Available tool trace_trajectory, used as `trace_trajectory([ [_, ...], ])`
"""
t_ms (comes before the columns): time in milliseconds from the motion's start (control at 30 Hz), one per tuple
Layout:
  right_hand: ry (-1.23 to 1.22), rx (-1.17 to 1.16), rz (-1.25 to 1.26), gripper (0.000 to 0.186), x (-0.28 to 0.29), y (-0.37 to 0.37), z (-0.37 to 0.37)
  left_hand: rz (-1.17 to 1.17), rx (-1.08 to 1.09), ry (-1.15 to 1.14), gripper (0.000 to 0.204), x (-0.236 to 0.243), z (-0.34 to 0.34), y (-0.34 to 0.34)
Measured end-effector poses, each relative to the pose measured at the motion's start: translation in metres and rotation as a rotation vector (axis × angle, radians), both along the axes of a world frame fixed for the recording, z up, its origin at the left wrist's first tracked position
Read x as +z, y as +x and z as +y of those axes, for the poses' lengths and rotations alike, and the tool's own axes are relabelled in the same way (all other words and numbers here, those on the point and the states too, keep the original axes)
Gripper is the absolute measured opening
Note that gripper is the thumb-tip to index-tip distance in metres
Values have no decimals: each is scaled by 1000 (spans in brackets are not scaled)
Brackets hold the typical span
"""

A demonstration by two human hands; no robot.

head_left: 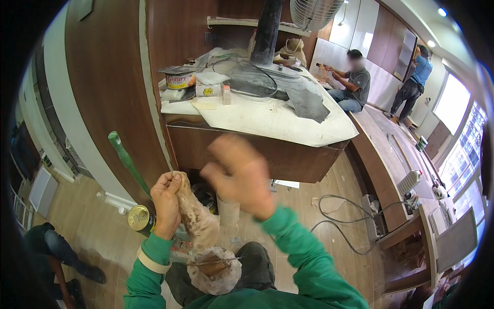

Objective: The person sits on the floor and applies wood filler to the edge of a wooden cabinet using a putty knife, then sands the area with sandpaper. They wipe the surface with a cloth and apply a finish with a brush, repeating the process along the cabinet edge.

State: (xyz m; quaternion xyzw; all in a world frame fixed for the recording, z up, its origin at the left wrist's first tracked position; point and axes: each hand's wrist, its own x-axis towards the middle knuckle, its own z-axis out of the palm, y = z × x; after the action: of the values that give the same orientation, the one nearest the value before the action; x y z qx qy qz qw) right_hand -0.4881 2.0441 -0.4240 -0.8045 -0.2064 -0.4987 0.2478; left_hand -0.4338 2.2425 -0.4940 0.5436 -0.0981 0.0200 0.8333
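We find the left hand (166, 200) pinching the upper end of a cloudy plastic bag (200, 224), which hangs close to the plastic-lined container (230, 274). The blurred right hand (241, 172) appears loosely spread, holding nothing visible. We judge handling unfinished: bag gripped, not yet released.

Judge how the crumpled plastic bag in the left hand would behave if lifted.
The crumpled plastic bag would likely be floppy, hanging in folds from the left hand. It is probably light, pinched only near its top end. Brownish smears suggest it may feel sticky.
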Motion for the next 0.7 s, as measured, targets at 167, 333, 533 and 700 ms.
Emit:
trace_trajectory([
  [167,28,-807,118,75,102,8,-178,3,-14,-66,8,4,1,-3],
  [333,254,-601,549,109,106,16,-259,29,-66,-93,6,-12,-9,-3],
  [533,436,-368,427,72,123,2,-249,64,-48,-112,6,-21,3,-1],
  [700,553,-24,216,64,170,7,-168,92,1,-112,6,-26,18,-2],
])
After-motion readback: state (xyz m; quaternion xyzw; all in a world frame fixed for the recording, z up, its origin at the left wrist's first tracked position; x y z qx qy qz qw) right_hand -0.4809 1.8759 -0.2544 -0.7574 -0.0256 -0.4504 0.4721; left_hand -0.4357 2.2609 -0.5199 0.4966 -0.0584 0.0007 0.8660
